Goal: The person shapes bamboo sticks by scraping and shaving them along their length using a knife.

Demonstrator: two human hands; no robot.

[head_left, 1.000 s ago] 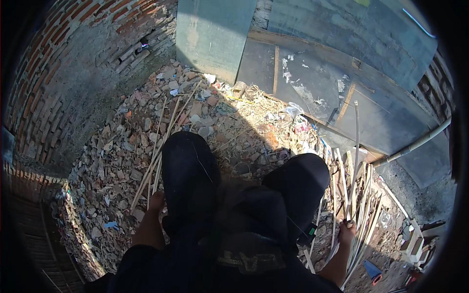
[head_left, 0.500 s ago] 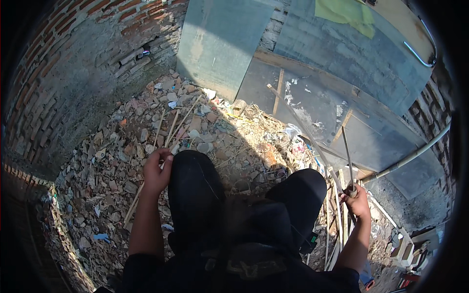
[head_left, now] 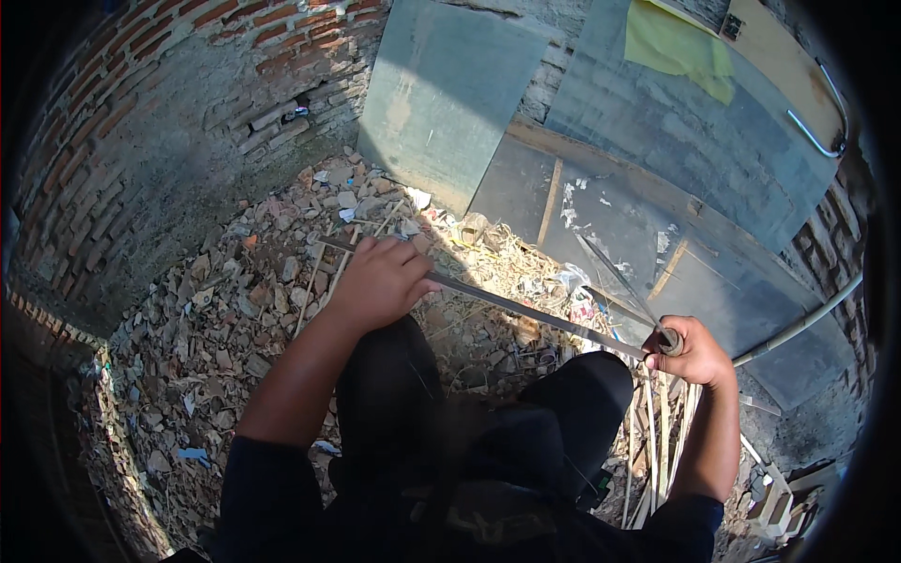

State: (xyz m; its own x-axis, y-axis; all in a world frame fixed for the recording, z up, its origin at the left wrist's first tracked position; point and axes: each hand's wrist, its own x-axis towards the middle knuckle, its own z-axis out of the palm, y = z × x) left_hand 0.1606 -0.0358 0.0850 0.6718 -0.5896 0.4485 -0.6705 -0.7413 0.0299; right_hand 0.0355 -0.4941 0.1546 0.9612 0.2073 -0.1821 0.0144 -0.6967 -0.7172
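My left hand (head_left: pixel 375 280) grips a long thin bamboo strip (head_left: pixel 526 310) that runs from the upper left down to my right hand. My right hand (head_left: pixel 693 353) is closed round the handle of a knife whose thin blade (head_left: pixel 615 281) points up and to the left, close to the strip's right end. Both hands are raised above my knees in dark trousers (head_left: pixel 394 403). Beneath them lies ground covered in broken brick and rubble (head_left: pixel 225 319).
A brick wall (head_left: pixel 141 113) curves round the left. Grey flat panels (head_left: pixel 441 94) lean against the far wall, with a yellow sheet (head_left: pixel 676 42) at the top right. More bamboo strips (head_left: pixel 657 441) lie by my right leg, and a pale pipe (head_left: pixel 798 324) runs at the right.
Both hands rose from beside my legs. The left hand took hold of the long strip and lifted it; the right hand came up with the knife to the strip's right end.
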